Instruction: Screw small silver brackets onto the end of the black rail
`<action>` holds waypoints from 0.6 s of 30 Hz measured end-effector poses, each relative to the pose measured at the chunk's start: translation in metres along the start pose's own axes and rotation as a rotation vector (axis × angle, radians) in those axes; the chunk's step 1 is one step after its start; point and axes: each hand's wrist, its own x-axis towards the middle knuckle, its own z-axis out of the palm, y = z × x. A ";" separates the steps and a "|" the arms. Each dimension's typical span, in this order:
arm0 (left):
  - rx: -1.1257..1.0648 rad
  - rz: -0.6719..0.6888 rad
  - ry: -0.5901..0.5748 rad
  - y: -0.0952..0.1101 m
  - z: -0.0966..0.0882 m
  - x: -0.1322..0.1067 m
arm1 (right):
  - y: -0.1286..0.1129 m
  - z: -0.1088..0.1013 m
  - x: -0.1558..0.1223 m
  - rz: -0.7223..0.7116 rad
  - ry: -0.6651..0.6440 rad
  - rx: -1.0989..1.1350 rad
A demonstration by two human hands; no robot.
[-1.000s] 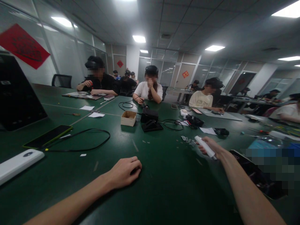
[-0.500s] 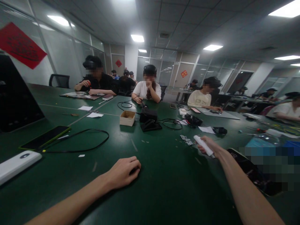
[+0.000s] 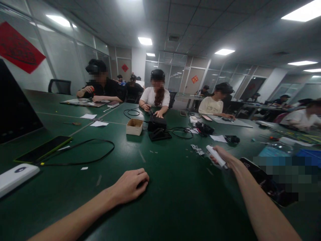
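Note:
My left hand (image 3: 134,183) rests on the green table (image 3: 160,214), fingers loosely curled and pressed together; nothing shows in it, though its underside is hidden. A ring sits on one finger. On the right, my right hand (image 3: 222,157) is wrapped round a white stick-shaped object (image 3: 216,156) with a greyish lower end, held at a slant just over the table. Its exact kind is not clear. Just left of that hand lie several small metal brackets (image 3: 197,149). A dark phone-like device (image 3: 265,182) lies beside my right forearm.
An open cardboard box (image 3: 134,128) and a black stand-like device (image 3: 157,125) with cables are ahead. To the left are a white power bank (image 3: 17,179), a green-edged phone (image 3: 42,149), a looped black cable (image 3: 112,147) and a dark screen (image 3: 15,103). Several people sit across the table.
The view has shifted slightly. My hands keep nearly the same pose. The person opposite has lowered a hand from the face to the black device.

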 end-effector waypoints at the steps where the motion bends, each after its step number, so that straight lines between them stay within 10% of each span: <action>1: 0.000 0.006 0.000 0.000 0.000 0.000 | 0.000 0.001 -0.001 0.016 0.005 -0.012; 10: -0.008 0.029 0.015 -0.006 0.003 0.002 | -0.043 0.030 -0.040 -0.153 0.001 -0.173; 18: -0.010 -0.104 0.099 -0.005 0.003 0.003 | -0.046 0.141 -0.117 -0.487 -0.221 -0.887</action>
